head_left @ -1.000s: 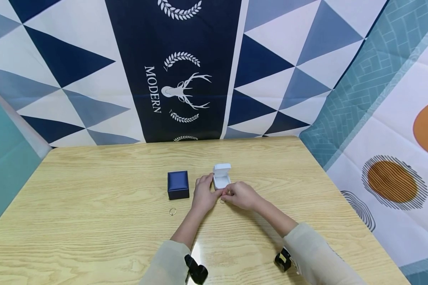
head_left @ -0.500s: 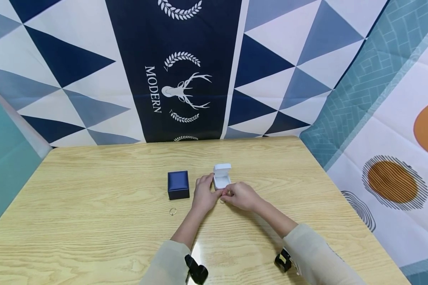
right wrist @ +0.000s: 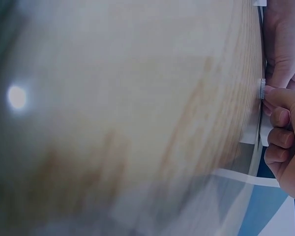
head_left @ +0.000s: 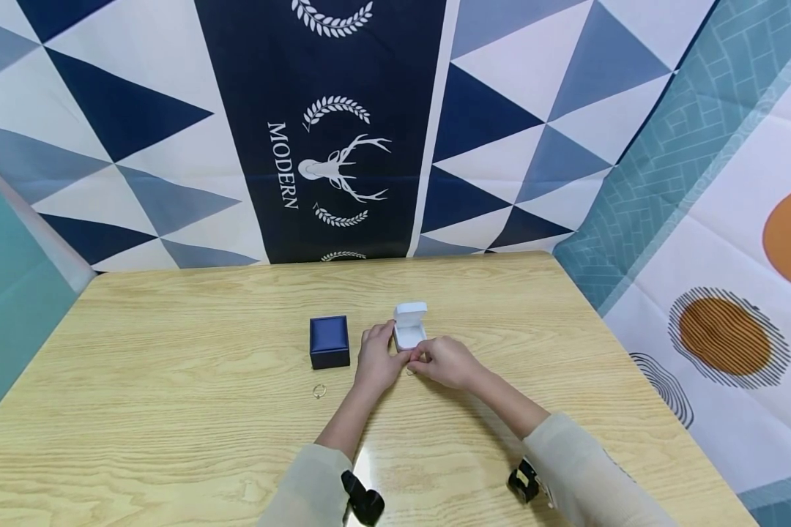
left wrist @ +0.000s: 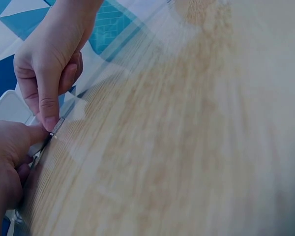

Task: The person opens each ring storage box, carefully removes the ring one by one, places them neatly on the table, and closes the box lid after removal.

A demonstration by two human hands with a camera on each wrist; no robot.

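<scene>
A small white ring box (head_left: 410,315) stands on the table with its lid raised. My left hand (head_left: 376,360) holds it, fingers along its left side and thumb across the front. Just in front of the box, my right hand (head_left: 450,363) pinches a ring (head_left: 411,372) between thumb and forefinger. In the right wrist view, the ring's stone-studded band (right wrist: 262,89) shows at the fingertips, close over the table. The left wrist view has the raised lid (left wrist: 11,106) behind both hands, with the thumbs nearly meeting at the ring.
Left of the hands sits a dark blue ring box (head_left: 329,335), lid down. A second ring (head_left: 319,391), gold-coloured, lies in front of it. The wooden table (head_left: 171,410) backs onto patterned cloth (head_left: 343,241). Black wrist cameras sit at both sleeves.
</scene>
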